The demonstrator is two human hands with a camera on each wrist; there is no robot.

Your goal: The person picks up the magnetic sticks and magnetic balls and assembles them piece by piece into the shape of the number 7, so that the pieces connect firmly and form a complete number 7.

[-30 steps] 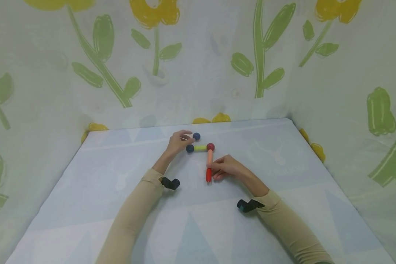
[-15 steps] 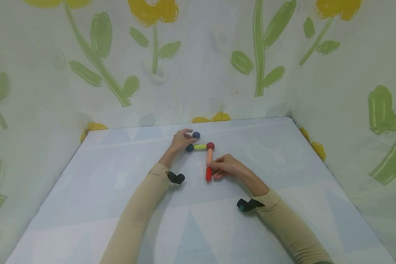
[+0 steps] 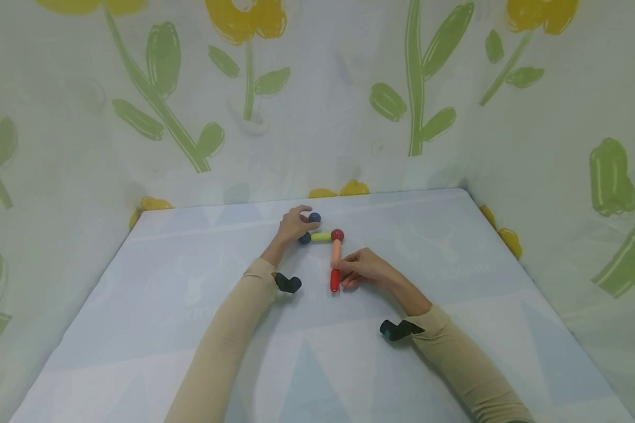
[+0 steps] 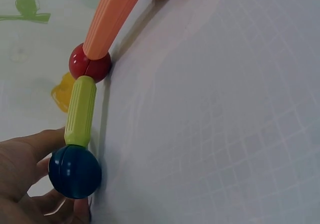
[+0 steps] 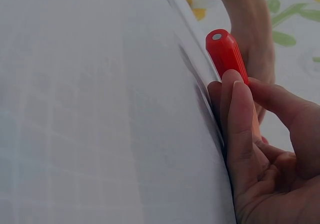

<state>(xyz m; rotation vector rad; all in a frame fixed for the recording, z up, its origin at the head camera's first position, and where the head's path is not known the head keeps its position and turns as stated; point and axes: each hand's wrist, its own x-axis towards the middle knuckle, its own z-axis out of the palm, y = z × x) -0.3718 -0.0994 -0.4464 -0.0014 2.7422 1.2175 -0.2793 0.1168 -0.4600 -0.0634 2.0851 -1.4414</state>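
Observation:
My left hand (image 3: 292, 225) reaches round a blue ball (image 3: 314, 218) at the back, with the thumb and bent fingers on either side. I see no firm pinch on it. Just in front of that hand a dark blue ball (image 4: 75, 172) joins a yellow-green magnetic rod (image 4: 80, 112). The rod's other end meets a red ball (image 3: 337, 235), from which an orange rod (image 3: 337, 250) runs toward me. Beyond the orange rod, in line, comes a red magnetic rod (image 5: 226, 56) with a metal dot in its end. My right hand (image 3: 367, 266) pinches it near their joint.
The table (image 3: 275, 364) wears a pale cloth with blue triangles. Flower-printed fabric walls (image 3: 338, 117) rise behind it and at both sides. The blue ball at the back lies separate from the joined pieces.
My left hand has shifted slightly right and closer round the separate blue ball, now partly covering the dark blue one. The right hand and the joined pieces have stayed in place.

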